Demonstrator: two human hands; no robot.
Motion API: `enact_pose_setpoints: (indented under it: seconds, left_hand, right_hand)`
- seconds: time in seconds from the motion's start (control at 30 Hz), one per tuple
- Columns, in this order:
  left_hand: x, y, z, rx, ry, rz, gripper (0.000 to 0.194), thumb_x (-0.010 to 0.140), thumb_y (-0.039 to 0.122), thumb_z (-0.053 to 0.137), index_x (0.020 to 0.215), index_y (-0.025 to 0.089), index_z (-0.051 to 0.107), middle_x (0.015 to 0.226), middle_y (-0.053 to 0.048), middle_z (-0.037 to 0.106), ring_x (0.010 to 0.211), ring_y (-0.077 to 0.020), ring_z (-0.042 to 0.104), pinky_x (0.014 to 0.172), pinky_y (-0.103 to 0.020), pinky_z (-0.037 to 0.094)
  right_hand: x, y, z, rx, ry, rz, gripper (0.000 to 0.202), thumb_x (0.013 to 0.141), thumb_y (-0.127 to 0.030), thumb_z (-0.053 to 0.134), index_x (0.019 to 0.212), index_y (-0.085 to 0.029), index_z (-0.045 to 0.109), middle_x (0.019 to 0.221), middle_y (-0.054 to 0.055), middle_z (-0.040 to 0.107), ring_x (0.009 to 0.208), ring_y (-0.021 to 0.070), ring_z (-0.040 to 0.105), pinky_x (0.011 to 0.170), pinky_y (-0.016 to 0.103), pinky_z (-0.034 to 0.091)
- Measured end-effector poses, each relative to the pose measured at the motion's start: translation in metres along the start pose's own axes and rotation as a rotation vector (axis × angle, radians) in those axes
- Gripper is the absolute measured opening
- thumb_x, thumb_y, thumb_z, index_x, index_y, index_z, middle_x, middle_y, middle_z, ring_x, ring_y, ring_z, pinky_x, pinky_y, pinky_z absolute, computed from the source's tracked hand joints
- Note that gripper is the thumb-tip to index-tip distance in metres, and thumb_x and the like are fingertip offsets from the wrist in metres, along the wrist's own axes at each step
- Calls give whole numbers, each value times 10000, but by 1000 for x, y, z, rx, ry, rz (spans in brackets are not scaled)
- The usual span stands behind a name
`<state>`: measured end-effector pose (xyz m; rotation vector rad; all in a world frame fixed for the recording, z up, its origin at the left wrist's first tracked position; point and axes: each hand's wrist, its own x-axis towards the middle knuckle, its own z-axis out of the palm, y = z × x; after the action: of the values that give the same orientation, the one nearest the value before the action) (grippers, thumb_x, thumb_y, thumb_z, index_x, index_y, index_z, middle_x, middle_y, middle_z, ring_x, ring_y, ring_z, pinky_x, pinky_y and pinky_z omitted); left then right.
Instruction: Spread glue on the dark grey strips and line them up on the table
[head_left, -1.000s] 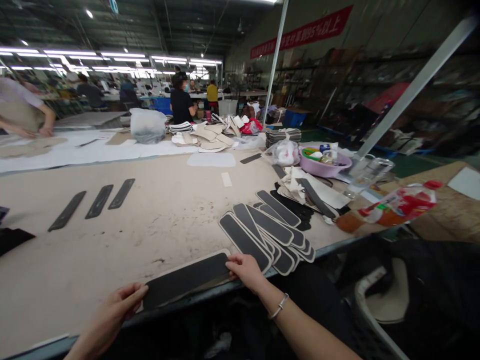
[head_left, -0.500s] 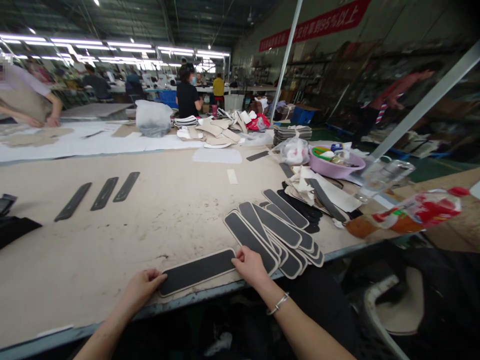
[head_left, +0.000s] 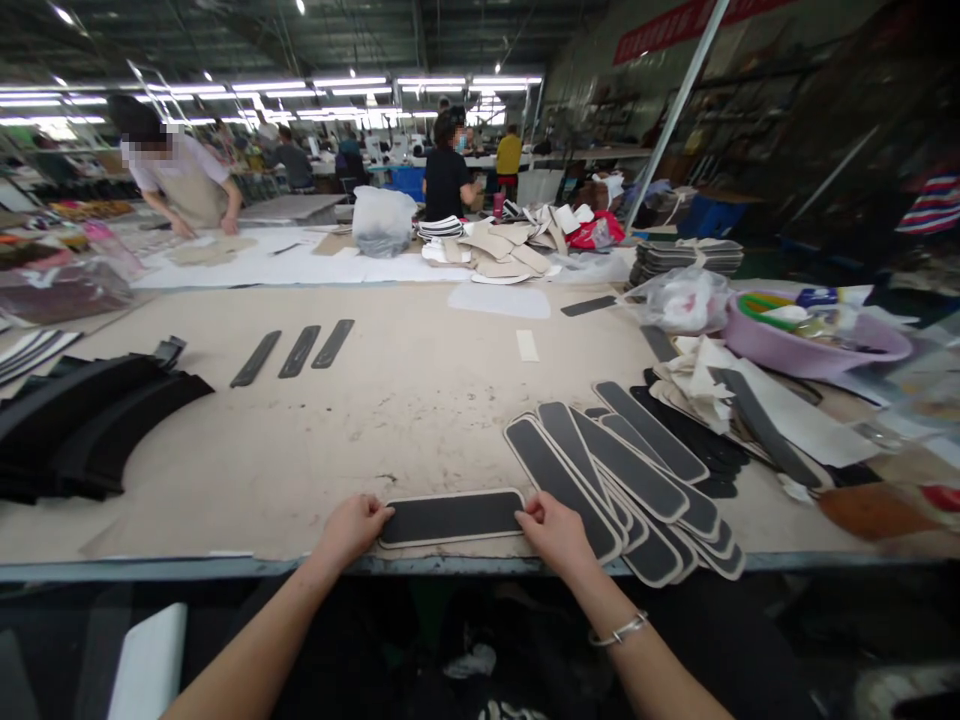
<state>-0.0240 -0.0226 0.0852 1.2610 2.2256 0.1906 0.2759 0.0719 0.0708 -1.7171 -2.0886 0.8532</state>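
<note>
Black rubber strip [head_left: 451, 517] with a pale border lies flat at the near edge of the worktable [head_left: 420, 400], long axis running 9 to 3 o'clock. Left hand [head_left: 352, 530] pinches its 9 o'clock end, fingertips on the edge, fingers curled. Right hand [head_left: 559, 532] grips the 3 o'clock end the same way; a silver bracelet [head_left: 619, 630] sits on that wrist. Both hands hold the strip down against the table surface.

Fanned stack of matching strips [head_left: 622, 480] sits just beside the right hand at its 2 o'clock, overlapping each other. Further out at 2 o'clock: pile of pale and black offcuts [head_left: 720, 390], then a purple basin [head_left: 817, 345] with mixed items inside. Three narrow black strips [head_left: 294, 352] lie side by side at 11 o'clock, well apart from the hands. Curved black pieces [head_left: 82, 420] are stacked at 9 o'clock near the table's left edge. At 12 o'clock far back: grey plastic bag [head_left: 382, 222] and a heap of beige cut pieces [head_left: 502, 255]. A person in a pale apron [head_left: 187, 185] leans over the table at 10 o'clock.
</note>
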Motion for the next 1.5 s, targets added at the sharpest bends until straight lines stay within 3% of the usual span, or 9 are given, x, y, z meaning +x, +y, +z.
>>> enact_pose_setpoints:
  seconds: [0.27,0.7,1.5]
  left_hand:
    - [2,-1,1,40,4,1,280,805,384,482,639,186,589,617,-37,628,664,-183,583,596,-253,322]
    - [1,10,-7,33,-99,-69,321,846,399,429,628,198,552,550,-16,644,656,-181,616,612,-245,346]
    - [0,3,1,35,-27,-14,317,824,412,434,607,201,528,550,-32,633,640,-185,596,595,-257,342]
  right_hand:
    - [1,1,3,17,22,2,121,734,-281,579,651,-223,513,550,-38,594,576,152,579,586,235,379]
    - [3,1,4,-1,50,10,107,756,-229,586,653,-208,565,564,-34,608,568,128,572,582,210,376]
    - [1,1,5,-159,14,-22,143,834,-257,509,705,-210,549,590,-20,609,608,147,590,602,226,367]
